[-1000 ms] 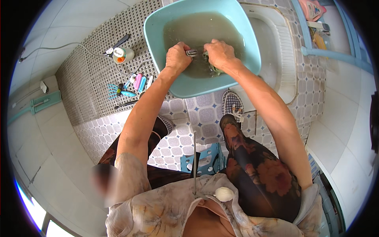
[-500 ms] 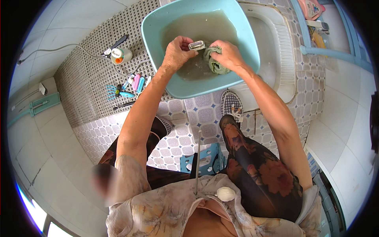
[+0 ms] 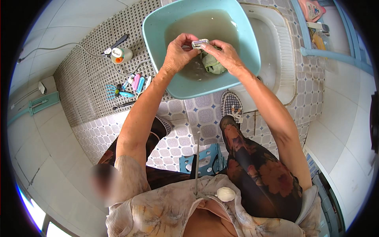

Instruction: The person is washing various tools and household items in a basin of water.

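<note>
Over the basin, my left hand (image 3: 179, 53) pinches one end of a small pale rectangular piece (image 3: 200, 43) with a shiny, greyish middle. I cannot make out its kind. At its other end, my right hand (image 3: 226, 57) is closed with the thumb pressed on its face. A crumpled wet green cloth (image 3: 213, 65) lies under my right hand, low against the water; whether the hidden fingers also grip it I cannot tell. Murky grey-brown water (image 3: 197, 25) partly fills the light blue basin (image 3: 155, 47).
Left of the basin, a perforated grey mat (image 3: 89, 75) bears a white cup (image 3: 121, 56), dark-handled pliers (image 3: 115, 45), a blue claw-shaped tool (image 3: 118, 91) and a pink-and-blue item (image 3: 136, 82). To the right are a white squat toilet (image 3: 286, 59) and a blue rack (image 3: 335, 52). A teal stool (image 3: 207, 160) stands beneath me.
My right hand has moved left and up, bringing its thumb onto the rectangular piece. The green cloth has sunk slightly below that hand. My left hand and the piece have shifted slightly right and up.
</note>
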Tool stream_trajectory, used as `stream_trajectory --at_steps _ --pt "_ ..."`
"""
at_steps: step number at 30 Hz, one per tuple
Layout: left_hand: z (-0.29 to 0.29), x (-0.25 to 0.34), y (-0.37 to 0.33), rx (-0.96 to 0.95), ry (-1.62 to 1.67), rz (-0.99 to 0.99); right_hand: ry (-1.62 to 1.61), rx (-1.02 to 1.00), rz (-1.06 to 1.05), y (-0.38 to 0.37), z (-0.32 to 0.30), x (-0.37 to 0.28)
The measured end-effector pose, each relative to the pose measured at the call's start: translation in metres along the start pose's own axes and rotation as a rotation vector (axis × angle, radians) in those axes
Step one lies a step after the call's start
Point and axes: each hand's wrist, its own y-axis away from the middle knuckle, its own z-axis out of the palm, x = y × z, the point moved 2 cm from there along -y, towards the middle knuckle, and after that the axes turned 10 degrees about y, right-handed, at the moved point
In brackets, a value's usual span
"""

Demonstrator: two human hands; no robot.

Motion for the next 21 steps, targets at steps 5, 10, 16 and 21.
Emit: stream_trajectory --at_steps 5,10,16,21 --pt "0.0003 -0.0025 0.0017 0.005 0.009 0.019 -0.004 0.009 -0.099 -0.0019 0.0034 0.004" --pt "0.0024 0.003 0.0029 -0.036 0.067 0.013 0.109 0.073 -0.201 0.0008 -0.0014 -0.0011" --pt "0.0019 0.0036 0.0039 -0.043 0.086 -0.008 0.133 0.046 -0.148 0.0024 -0.0021 -0.0008" --pt "0.0027 0.0033 0.0039 -0.035 0.079 -0.017 0.104 0.008 -0.158 0.0028 -0.0017 0.0006"
